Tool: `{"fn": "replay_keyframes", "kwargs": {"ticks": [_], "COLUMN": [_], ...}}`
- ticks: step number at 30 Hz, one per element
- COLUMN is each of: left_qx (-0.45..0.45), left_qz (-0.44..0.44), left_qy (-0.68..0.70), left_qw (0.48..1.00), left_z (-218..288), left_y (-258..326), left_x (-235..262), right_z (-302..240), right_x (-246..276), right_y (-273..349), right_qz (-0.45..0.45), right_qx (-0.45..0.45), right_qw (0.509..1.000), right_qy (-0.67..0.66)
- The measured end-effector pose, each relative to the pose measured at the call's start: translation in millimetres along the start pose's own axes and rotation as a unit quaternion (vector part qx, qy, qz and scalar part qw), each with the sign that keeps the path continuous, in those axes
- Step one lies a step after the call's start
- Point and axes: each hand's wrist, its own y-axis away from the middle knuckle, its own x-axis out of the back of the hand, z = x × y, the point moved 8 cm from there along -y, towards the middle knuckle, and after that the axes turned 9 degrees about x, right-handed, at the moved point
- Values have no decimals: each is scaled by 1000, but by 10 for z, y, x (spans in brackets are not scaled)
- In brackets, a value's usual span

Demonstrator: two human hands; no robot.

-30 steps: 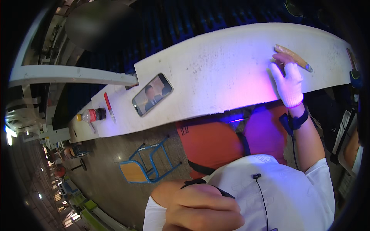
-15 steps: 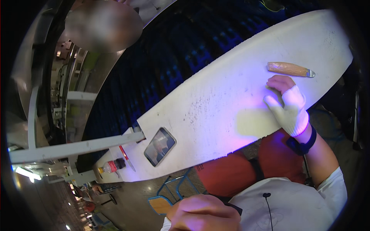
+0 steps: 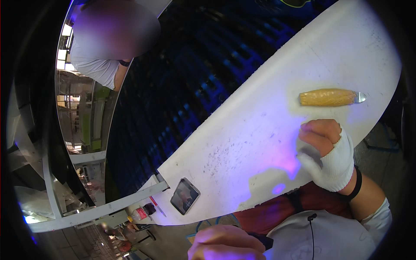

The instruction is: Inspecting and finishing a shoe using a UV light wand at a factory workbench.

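Note:
My right hand [image 3: 325,151], in a white glove with bare fingertips, rests on a long white board [image 3: 242,143]. Its fingers are loosely curled; the thumb stands apart, and nothing shows between. Just beyond it lies a short-bladed knife [image 3: 328,97] with a thick tan handle, blade pointing right, untouched. My left hand [image 3: 226,243], bare, is closed at the lower edge, this side of the board. A dark piece [image 3: 262,239] shows beside its knuckles; whether the hand grips it is hidden.
A phone [image 3: 185,196] lies at the board's left end. Past it are a red pen-like tool [image 3: 157,206] and a bottle [image 3: 141,213]. A pale metal bar [image 3: 104,211] reaches the board's corner. Behind stretches a dark ribbed surface [image 3: 190,95]; another person's sleeve [image 3: 93,65] shows at upper left.
The view has shifted, and another person's sleeve now shows more at upper left. My right fingers have curled further in. The knife lies in yellowish light now; my left hand stays closed.

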Motion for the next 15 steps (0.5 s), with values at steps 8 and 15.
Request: {"fn": "replay_keyframes", "kwargs": {"ticks": [8, 15], "left_qx": [-28, -11], "left_qz": [0, -63], "left_qy": [2, 24], "left_qw": [1000, 998], "left_z": [-6, -50], "left_y": [-48, 124], "left_x": [-175, -50], "right_z": [11, 10], "right_x": [31, 47], "right_y": [34, 42], "right_qz": [15, 15], "right_qx": [7, 9], "right_qw": [1000, 1000], "right_qy": [-14, -7]}}
